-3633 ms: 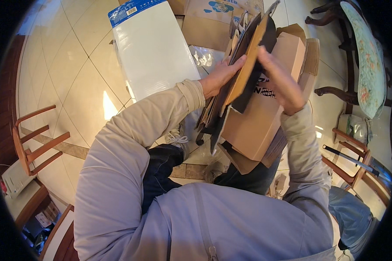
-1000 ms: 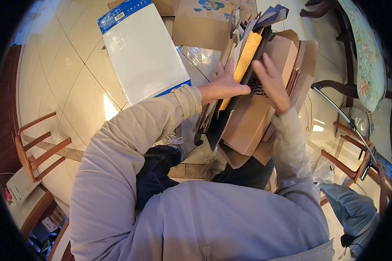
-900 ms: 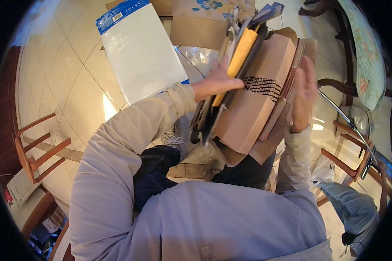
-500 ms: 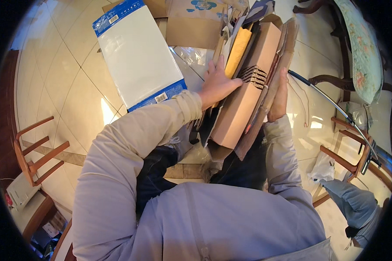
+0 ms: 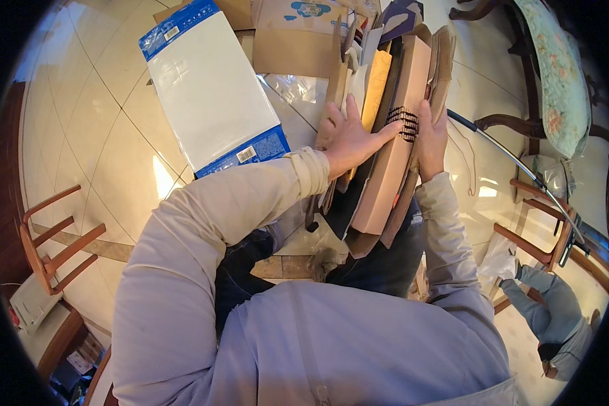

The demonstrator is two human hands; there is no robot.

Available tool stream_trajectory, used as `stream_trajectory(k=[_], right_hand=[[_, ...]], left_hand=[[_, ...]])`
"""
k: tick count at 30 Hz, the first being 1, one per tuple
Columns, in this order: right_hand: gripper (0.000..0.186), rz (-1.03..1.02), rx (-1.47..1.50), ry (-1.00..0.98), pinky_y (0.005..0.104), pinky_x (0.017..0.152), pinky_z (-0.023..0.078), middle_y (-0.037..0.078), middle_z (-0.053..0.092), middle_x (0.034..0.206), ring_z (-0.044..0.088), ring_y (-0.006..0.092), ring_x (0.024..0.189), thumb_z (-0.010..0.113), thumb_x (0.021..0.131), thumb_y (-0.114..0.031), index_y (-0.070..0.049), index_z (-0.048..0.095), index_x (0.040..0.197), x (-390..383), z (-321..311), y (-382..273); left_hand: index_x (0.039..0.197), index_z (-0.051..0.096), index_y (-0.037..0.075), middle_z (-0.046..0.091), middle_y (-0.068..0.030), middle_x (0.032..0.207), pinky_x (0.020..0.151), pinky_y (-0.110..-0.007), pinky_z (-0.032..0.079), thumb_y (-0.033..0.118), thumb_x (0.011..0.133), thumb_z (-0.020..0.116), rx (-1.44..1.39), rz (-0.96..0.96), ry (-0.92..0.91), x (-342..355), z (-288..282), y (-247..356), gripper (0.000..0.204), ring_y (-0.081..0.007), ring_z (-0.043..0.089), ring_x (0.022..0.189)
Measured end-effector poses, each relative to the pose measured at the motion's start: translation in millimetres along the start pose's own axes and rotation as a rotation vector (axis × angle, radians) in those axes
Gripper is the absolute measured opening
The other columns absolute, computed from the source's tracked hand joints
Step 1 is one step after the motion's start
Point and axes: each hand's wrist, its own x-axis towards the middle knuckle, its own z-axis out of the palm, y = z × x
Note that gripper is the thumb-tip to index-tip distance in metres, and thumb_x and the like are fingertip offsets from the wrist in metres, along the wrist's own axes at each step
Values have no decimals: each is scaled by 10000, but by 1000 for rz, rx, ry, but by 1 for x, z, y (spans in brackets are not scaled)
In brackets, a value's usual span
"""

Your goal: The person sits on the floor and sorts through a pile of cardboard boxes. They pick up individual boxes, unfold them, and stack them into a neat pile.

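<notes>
Between my hands stands a bundle of flattened cardboard [image 5: 442,71], its pieces on edge and leaning together above my legs. My left hand [image 5: 352,141] wraps the left side, fingers spread along the outer sheets and thumb reaching to the long brown carton [image 5: 383,179]. That carton has black printed marks on its upper face. A yellow flat piece [image 5: 376,88] and dark sheets are wedged to its left. My right hand [image 5: 432,141] presses the bundle's right side, with its fingers pointing away from me. Parts of the right fingers are hidden by the cardboard.
A white flat pack with blue ends [image 5: 210,88] lies on the tiled floor to the left. An open cardboard box [image 5: 292,53] sits at the far side. On the right are a metal pole [image 5: 514,157], a cushioned chair [image 5: 555,81] and another person [image 5: 555,311].
The bundle has tipped more upright and shifted slightly right. My left hand has moved right with it, while my right hand has come inward and closer to the carton.
</notes>
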Motion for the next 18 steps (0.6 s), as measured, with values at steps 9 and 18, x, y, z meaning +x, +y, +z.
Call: stream_trajectory(k=[9, 18], right_hand=[[655, 66, 323, -147, 283, 815, 481, 131, 539, 1151, 567, 180, 993, 708, 811, -190, 8, 318, 1299, -22, -6, -41], [870, 46, 226, -230, 290, 891, 448, 173, 491, 1236, 534, 205, 1068, 727, 788, -208, 50, 166, 1400, -67, 17, -48]], left_hand=[[1447, 51, 18, 55, -331, 1445, 1058, -528, 198, 768, 638, 575, -5, 25, 25, -2, 3, 2, 1221, -480, 138, 1327], [1412, 61, -64, 90, -365, 1419, 1080, -509, 179, 730, 666, 592, -204, 48, 52, -20, 8, -52, 1213, -518, 134, 1320]])
